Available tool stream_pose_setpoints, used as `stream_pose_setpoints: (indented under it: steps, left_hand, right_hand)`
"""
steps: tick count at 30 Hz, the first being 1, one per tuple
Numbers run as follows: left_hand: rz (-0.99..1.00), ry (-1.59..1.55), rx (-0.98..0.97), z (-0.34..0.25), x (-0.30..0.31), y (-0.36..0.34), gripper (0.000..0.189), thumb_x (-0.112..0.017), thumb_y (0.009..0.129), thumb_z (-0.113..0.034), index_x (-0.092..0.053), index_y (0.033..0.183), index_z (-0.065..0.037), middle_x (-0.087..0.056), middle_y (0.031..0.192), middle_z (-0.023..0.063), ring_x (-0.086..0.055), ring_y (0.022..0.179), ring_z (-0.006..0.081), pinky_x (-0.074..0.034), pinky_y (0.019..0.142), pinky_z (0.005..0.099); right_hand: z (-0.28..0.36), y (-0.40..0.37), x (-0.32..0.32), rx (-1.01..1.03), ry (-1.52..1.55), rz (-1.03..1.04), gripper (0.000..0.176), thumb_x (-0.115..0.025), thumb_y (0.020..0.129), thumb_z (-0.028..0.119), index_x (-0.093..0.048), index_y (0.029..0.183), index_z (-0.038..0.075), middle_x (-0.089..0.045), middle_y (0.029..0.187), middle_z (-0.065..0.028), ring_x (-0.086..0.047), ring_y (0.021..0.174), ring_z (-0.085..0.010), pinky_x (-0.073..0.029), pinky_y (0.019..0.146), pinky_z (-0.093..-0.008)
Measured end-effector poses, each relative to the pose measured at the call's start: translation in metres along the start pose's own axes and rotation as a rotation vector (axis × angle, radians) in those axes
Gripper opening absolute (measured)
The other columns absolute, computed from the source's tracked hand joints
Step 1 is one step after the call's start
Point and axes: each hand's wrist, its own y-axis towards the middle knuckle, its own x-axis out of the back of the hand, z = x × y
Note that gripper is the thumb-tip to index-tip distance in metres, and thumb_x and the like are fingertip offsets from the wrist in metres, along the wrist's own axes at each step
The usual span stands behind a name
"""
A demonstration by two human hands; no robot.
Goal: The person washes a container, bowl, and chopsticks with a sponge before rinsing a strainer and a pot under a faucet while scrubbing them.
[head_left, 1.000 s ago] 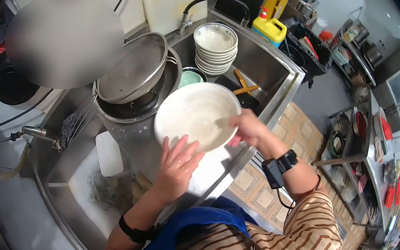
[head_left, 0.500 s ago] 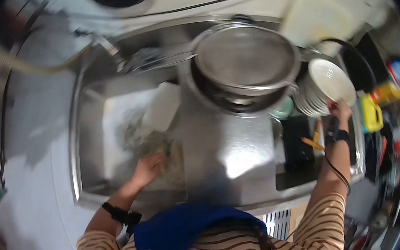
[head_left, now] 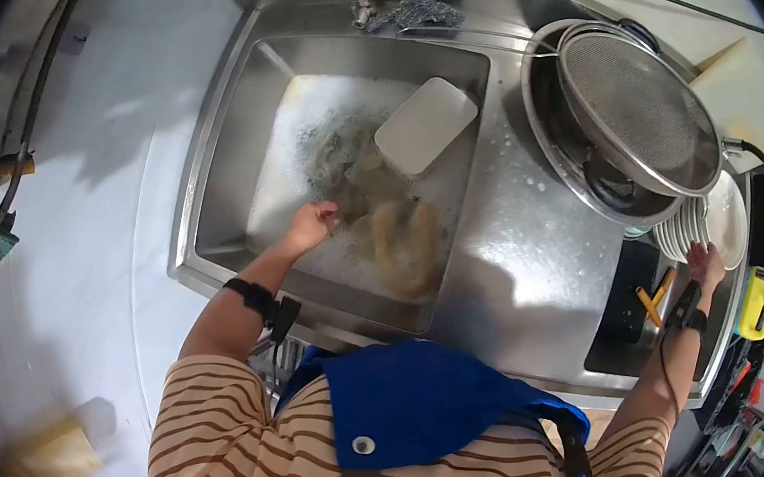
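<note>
Over the soapy water my left hand (head_left: pixel 310 226) is closed, its fingers curled in, and nothing shows in them. Below and beside it, a white rectangular container (head_left: pixel 426 125) floats tilted, near a greyish submerged heap (head_left: pixel 339 163) that I cannot make out. A yellowish curved thing (head_left: pixel 407 250) lies under the water to the right. At the far right, my right hand (head_left: pixel 706 264) has its fingers spread against the lower edge of the plates. A white oval dish (head_left: pixel 729 220) leans there beside a row of upright white plates (head_left: pixel 681 230).
A large mesh strainer (head_left: pixel 642 102) rests tilted on a metal bowl (head_left: pixel 548 132) right of the sink basin (head_left: pixel 228 191). A scouring pad (head_left: pixel 416 13) sits by the tap (head_left: pixel 362 7). Orange-handled tools (head_left: pixel 650 306) lie in the right-hand recess, near a yellow bottle (head_left: pixel 754 307).
The view has turned and shifted, bringing the basin nearer the middle. My right hand was gripping the white dish's edge; now its fingers are spread and the dish leans behind the plates.
</note>
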Motion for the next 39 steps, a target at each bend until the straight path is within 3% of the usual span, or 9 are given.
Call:
stream_pose_setpoints:
  steps: [6,11,14,16,19,24,28,32,39]
  left_hand:
    - [0.154,0.589,-0.028,0.005,0.027,0.066,0.040,-0.062,0.073,-0.027,-0.059,0.105,-0.003,-0.060,0.103,0.0160,-0.057,0.095,0.0303,-0.045,0.081,0.0377]
    - [0.363,0.766,-0.009,0.036,0.017,0.116,0.054,-0.060,0.075,-0.031,-0.048,0.118,-0.001,-0.053,0.116,0.0185,-0.050,0.107,0.0335,-0.041,0.090,0.0385]
    - [0.350,0.665,-0.183,0.059,0.009,0.128,0.058,-0.059,0.076,-0.030,-0.044,0.122,0.001,-0.049,0.119,0.0220,-0.048,0.108,0.0352,-0.040,0.090,0.0392]
    - [0.458,0.664,-0.151,0.033,0.016,0.122,0.058,-0.059,0.076,-0.030,-0.043,0.122,0.002,-0.048,0.119,0.0233,-0.047,0.108,0.0355,-0.039,0.091,0.0390]
    - [0.610,0.559,-0.039,0.040,0.018,0.120,0.062,-0.059,0.076,-0.030,-0.039,0.125,0.001,-0.047,0.119,0.0249,-0.047,0.108,0.0364,-0.038,0.093,0.0390]
    - [0.527,0.937,-0.070,0.066,0.002,0.105,0.071,-0.060,0.076,-0.028,-0.027,0.133,-0.003,-0.045,0.121,0.0235,-0.047,0.106,0.0377,-0.039,0.091,0.0403]
    - [0.414,0.714,0.097,0.082,0.002,0.118,0.073,-0.060,0.076,-0.026,-0.022,0.134,-0.003,-0.043,0.123,0.0211,-0.046,0.109,0.0356,-0.039,0.090,0.0405]
    - [0.543,-0.071,0.513,0.060,0.014,0.118,0.082,-0.064,0.076,-0.023,-0.015,0.137,-0.003,-0.040,0.128,0.0202,-0.039,0.118,0.0292,-0.036,0.092,0.0384]
    - [0.596,-0.309,0.432,0.051,-0.017,0.100,0.041,-0.067,0.073,-0.014,-0.055,0.110,0.000,-0.059,0.102,0.0088,-0.055,0.089,0.0178,-0.043,0.076,0.0313]
  right_hand:
    - [-0.018,-0.278,-0.083,0.713,-0.108,0.117,0.023,-0.050,0.085,0.008,-0.056,0.106,0.001,-0.061,0.084,-0.0086,-0.058,0.068,-0.0131,-0.048,0.061,-0.0239]
    - [-0.114,-0.445,-0.217,0.448,-0.264,0.653,0.034,-0.047,0.075,-0.004,-0.056,0.108,0.004,-0.060,0.086,-0.0064,-0.059,0.081,-0.0157,-0.049,0.068,-0.0270]
    - [-0.223,-0.456,-0.302,0.817,-0.992,0.765,0.055,-0.063,0.074,0.018,-0.043,0.124,0.010,-0.048,0.119,-0.0216,-0.051,0.107,-0.0295,-0.042,0.087,-0.0367]
    - [-0.259,-0.463,-0.346,0.445,-1.616,0.728,0.090,-0.068,0.069,0.043,-0.014,0.138,0.022,-0.020,0.139,-0.0198,-0.027,0.125,-0.0386,-0.029,0.097,-0.0505]
    - [-0.300,-0.444,-0.369,-0.022,-1.630,0.640,0.100,-0.073,0.061,0.046,-0.013,0.138,0.023,-0.014,0.141,-0.0187,-0.026,0.125,-0.0402,-0.031,0.096,-0.0508]
    - [-0.366,-0.444,-0.369,0.081,-2.028,0.816,0.075,-0.068,0.066,0.044,-0.041,0.129,0.015,-0.017,0.139,-0.0218,-0.024,0.120,-0.0513,-0.034,0.087,-0.0568]
    - [-0.400,-0.428,-0.354,0.489,-2.075,0.965,0.046,-0.055,0.075,0.036,-0.060,0.107,0.004,-0.044,0.124,-0.0194,-0.035,0.115,-0.0430,-0.038,0.085,-0.0523]
    - [-0.389,-0.394,-0.349,0.384,-1.832,1.044,0.028,-0.054,0.075,0.025,-0.067,0.086,0.003,-0.062,0.096,-0.0171,-0.056,0.097,-0.0333,-0.045,0.081,-0.0385]
    - [-0.307,-0.409,-0.352,0.379,-1.307,0.528,0.050,-0.058,0.073,0.017,-0.047,0.121,0.014,-0.059,0.098,-0.0221,-0.057,0.090,-0.0368,-0.045,0.079,-0.0405]
